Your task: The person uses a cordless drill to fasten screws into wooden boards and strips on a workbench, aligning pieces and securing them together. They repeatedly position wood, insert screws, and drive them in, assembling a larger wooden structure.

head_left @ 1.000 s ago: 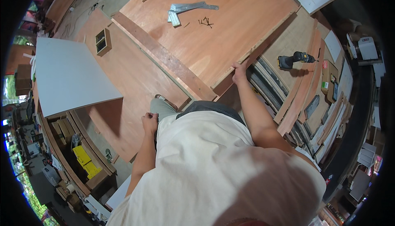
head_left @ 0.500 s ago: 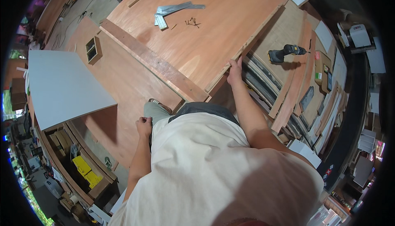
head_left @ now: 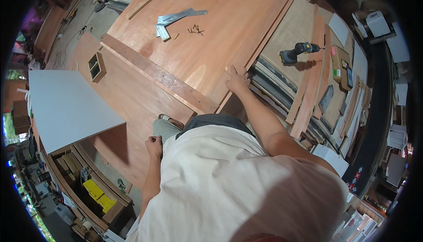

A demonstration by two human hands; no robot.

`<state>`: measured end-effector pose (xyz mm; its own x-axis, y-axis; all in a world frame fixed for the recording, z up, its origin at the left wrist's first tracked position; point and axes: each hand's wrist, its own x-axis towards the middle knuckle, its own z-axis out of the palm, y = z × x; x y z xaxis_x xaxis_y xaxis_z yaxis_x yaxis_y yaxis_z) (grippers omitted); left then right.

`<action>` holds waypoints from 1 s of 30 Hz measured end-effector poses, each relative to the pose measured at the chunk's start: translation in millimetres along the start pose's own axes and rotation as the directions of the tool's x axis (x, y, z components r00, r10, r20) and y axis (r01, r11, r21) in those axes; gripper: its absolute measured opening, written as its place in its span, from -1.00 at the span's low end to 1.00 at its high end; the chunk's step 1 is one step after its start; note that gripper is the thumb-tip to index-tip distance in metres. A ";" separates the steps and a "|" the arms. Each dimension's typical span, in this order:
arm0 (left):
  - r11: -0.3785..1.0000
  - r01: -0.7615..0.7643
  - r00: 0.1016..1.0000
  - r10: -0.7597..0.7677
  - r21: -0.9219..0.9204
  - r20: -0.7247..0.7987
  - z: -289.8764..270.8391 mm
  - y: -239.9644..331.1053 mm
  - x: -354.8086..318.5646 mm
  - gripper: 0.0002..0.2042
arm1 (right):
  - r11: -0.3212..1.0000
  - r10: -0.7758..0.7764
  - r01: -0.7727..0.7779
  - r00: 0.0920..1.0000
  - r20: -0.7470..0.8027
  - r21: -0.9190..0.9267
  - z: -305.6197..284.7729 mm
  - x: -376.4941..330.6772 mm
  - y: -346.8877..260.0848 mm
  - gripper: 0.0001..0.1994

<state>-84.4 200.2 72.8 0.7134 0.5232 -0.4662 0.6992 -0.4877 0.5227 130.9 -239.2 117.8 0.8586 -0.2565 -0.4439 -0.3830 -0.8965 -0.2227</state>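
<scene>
My right hand (head_left: 238, 80) rests on the right edge of a large plywood panel (head_left: 207, 52), fingers apart on its surface. Curled fingers close my left hand (head_left: 154, 146), low beside my thigh; anything inside is too small to make out. On the panel lie a silver metal square-shaped tool (head_left: 164, 31), several loose screws (head_left: 196, 30) and a small pencil-like stub (head_left: 176, 36). A wooden strip (head_left: 158, 75) runs along the panel's left side. Right of the panel, a cordless drill (head_left: 298, 53) stands on its battery.
A white board (head_left: 72, 107) lies at the left, near a small divided wooden box (head_left: 96, 67). Below it, a wooden bin (head_left: 66, 171) holds yellow packs (head_left: 98, 195). Long wood strips (head_left: 312, 77) and a brown case (head_left: 341, 66) are on the right.
The panel's right edge has come down flatter. My right hand has shifted from gripping that edge to lying on top of it. My left hand stays closed by my thigh.
</scene>
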 end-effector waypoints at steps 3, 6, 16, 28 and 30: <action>0.999 0.016 1.000 -0.016 -0.032 0.023 -2.7 9.7 -8.5 -0.69 | 0.984 -0.023 0.025 1.000 0.012 -0.178 -8.2 -3.1 -2.6 -0.15; 1.000 -0.012 1.000 0.013 0.016 -0.010 -3.2 10.2 -11.9 -0.70 | 0.939 -0.172 0.168 0.985 0.014 -0.301 -24.1 4.4 3.4 -0.16; 0.992 -0.013 1.000 0.013 0.128 -0.001 3.8 -6.2 1.3 -0.66 | 0.772 -0.468 0.492 0.868 0.163 -0.402 -19.3 29.6 22.5 -0.03; 0.992 -0.125 0.992 0.125 -0.005 -0.010 0.2 16.0 -8.5 -0.71 | 0.762 -0.511 0.524 0.847 0.145 -0.380 -27.2 29.4 31.5 0.00; 0.989 -0.149 0.989 0.149 -0.009 -0.004 1.0 20.9 -8.6 -0.71 | 0.760 -0.522 0.530 0.843 0.131 -0.378 -25.5 30.6 34.4 0.00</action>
<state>-76.0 184.8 87.0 0.8096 0.4473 -0.3801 0.5845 -0.5542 0.5926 152.7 -287.1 118.7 0.8788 0.2995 -0.3715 0.2925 -0.9532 -0.0764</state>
